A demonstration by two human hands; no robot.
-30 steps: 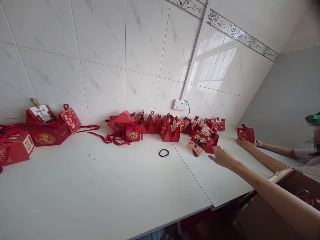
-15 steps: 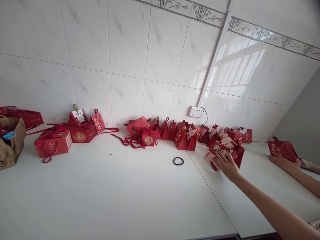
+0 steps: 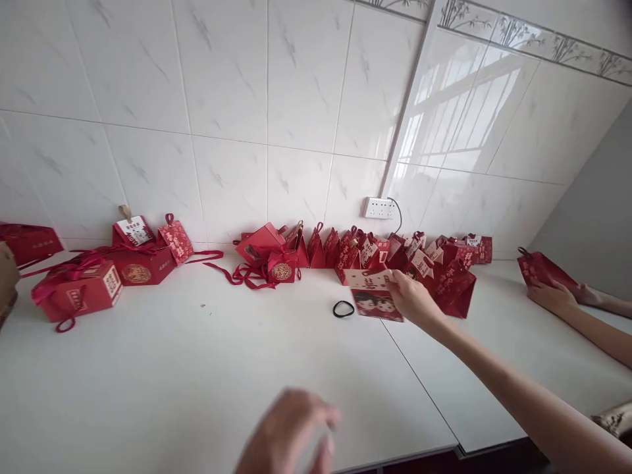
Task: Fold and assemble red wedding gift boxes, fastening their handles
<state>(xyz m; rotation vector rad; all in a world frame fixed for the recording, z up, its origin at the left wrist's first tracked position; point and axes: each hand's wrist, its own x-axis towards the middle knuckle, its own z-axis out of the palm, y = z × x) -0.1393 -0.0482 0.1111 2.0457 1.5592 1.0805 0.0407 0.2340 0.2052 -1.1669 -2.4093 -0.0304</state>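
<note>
My right hand point(image 3: 412, 297) pinches the upper edge of a red and cream box point(image 3: 376, 304) with two cartoon faces on it, held above the white table point(image 3: 222, 382). Low in the view, my left hand point(image 3: 291, 428) is over the table's near part, blurred, its thumb and fingers apart with nothing between them. A black loop point(image 3: 343, 309) lies on the table just left of the held box. Behind my right hand stands a red box point(image 3: 459, 289).
Red boxes point(image 3: 316, 247) line the tiled wall. Two larger red boxes point(image 3: 81, 289) with ribbons stand at left, beside a brown bag point(image 3: 6, 280). At far right another person's hands point(image 3: 550, 296) hold a red box point(image 3: 546, 271). A power strip point(image 3: 380, 208) is on the wall.
My right hand has gone from resting on the box to holding it up, further left. My left hand has come into view at the bottom. The other person's box has tilted.
</note>
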